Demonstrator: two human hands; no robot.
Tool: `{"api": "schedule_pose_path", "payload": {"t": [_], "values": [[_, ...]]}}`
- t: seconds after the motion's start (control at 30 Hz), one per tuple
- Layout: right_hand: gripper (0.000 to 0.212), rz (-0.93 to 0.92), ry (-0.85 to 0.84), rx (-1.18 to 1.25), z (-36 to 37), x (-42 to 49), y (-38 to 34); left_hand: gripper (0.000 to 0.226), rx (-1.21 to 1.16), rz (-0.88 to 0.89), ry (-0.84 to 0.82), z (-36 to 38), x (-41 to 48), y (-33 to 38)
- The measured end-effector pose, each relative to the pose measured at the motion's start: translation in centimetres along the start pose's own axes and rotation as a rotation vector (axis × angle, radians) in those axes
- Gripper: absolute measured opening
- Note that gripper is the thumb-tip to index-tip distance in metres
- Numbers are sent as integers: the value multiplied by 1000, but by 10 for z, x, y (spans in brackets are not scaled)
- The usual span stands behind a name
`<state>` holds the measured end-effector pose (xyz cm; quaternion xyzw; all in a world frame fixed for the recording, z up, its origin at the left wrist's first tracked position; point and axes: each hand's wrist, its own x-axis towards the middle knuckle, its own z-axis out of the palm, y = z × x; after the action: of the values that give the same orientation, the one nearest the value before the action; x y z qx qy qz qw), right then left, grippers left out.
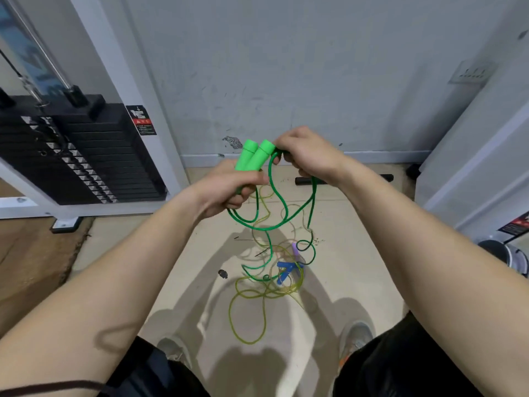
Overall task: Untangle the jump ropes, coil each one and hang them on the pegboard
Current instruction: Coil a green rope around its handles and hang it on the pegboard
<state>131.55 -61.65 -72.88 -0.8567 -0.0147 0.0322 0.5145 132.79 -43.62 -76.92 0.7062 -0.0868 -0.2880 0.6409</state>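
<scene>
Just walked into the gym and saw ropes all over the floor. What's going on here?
A person is sorting tangled jump ropes. Their left hand grips both green handles together, while the right hand holds a loop of the green cord. The cord's lower end trails into a pile on the floor, where a yellow rope and blue handles lie. Nothing is coiled yet.

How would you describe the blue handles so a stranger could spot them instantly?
Start at the pale floor between the person's shoes. In the rope tangle there, below the hanging green rope, lie the blue handles. They are the only blue pieces, chunkier than the thin yellow rope looping nearby.
</scene>
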Motion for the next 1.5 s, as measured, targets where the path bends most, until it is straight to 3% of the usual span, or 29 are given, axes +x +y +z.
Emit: {"api": "schedule_pose_path", "payload": {"t": [0.13,0.3,0.47,0.53,0.63,0.77,0.87,0.93,1.03,1.13,1.3,1.4,1.5], "values": [[33,36,30,110,-2,-8,21,23,-271,8,-6,-4,0,6],[32,-21,32,238,19,-19,37,9,-1,39,29,9,1,3],[30,-11,115,213,17,-19,40,13,-25,-68,-45,15,3,-6],[32,30,104,253,13,-20,46,7,-119,-105,-92,18,2,-9],[32,6,1,305,13,-22,57,22,-407,-96,-80,19,4,-5],[42,114,-7,25,8,-33,112,28,-742,62,55,-7,12,12],[38,327,-28,-293,0,-42,166,29,-877,156,201,-40,15,14],[39,453,9,-341,-6,-47,186,28,-908,161,290,-54,18,6],[38,441,226,-116,-16,-42,172,26,-788,117,402,-62,25,-17],[39,307,501,140,-34,-21,125,23,-473,10,481,-58,34,-40],[46,49,473,504,-55,5,12,26,41,-88,393,-25,35,-51],[47,-52,393,635,-61,6,-37,25,93,-20,353,-4,32,-48],[48,-38,337,680,-57,8,-50,22,-10,89,316,9,29,-39]]}}
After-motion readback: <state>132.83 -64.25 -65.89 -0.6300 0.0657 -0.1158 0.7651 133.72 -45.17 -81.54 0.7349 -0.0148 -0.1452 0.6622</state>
